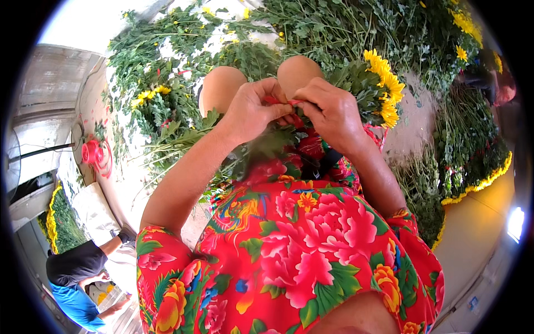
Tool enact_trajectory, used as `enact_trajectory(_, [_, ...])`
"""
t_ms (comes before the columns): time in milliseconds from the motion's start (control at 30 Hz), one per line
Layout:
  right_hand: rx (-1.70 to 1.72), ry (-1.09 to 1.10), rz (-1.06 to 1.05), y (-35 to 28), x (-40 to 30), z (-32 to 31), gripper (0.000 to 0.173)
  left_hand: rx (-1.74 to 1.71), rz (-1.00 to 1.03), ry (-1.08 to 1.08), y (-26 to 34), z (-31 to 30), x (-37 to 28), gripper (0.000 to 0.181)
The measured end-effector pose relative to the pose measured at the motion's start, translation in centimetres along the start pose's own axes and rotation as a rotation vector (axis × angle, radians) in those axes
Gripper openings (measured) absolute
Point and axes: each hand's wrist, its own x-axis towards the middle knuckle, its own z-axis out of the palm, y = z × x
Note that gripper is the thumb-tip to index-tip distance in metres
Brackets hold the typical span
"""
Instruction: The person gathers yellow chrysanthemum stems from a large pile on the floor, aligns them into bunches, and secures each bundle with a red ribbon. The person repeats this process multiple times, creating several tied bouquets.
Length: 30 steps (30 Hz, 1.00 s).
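A bunch of yellow chrysanthemums (386, 89) lies across my lap, its blooms to the right and its leafy stems running to the lower left. Around the stems, above my bare knees, goes a red tie strip (297, 121). My left hand (260, 106) pinches one part of this strip between thumb and fingers. Close beside it, nearly touching, my right hand (331, 110) grips another part of the strip. The fingers partly hide where the strip crosses the stems.
Loose chrysanthemum stems (333, 29) are heaped ahead. More yellow-edged bunches (467, 137) lie at the right. A red plastic object (92, 152) and a fan (14, 158) stand at the left. A person in a blue top (77, 300) bends at the lower left.
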Motion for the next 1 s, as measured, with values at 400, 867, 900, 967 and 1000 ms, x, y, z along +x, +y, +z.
enact_trajectory(400, [-0.167,-0.150,-0.240,-0.9,-0.3,-1.9,0.008,0.021,0.078,0.170,-1.4,0.5,0.0,0.012])
enact_trajectory(867, [0.295,-0.499,0.312,1.6,4.9,-0.1,0.022,1.191,0.836,0.509,-2.3,1.7,0.5,0.031])
enact_trajectory(900, [0.282,-0.541,0.421,0.6,5.3,-0.5,0.021,1.171,0.835,0.547,-2.4,1.9,0.5,0.033])
enact_trajectory(967, [0.270,-0.452,0.277,0.7,5.0,0.1,0.019,1.169,0.789,0.581,-2.2,1.8,0.2,0.030])
enact_trajectory(1000, [0.274,-0.425,0.233,1.5,4.8,0.4,0.018,1.194,0.777,0.572,-2.2,1.4,-0.1,0.028])
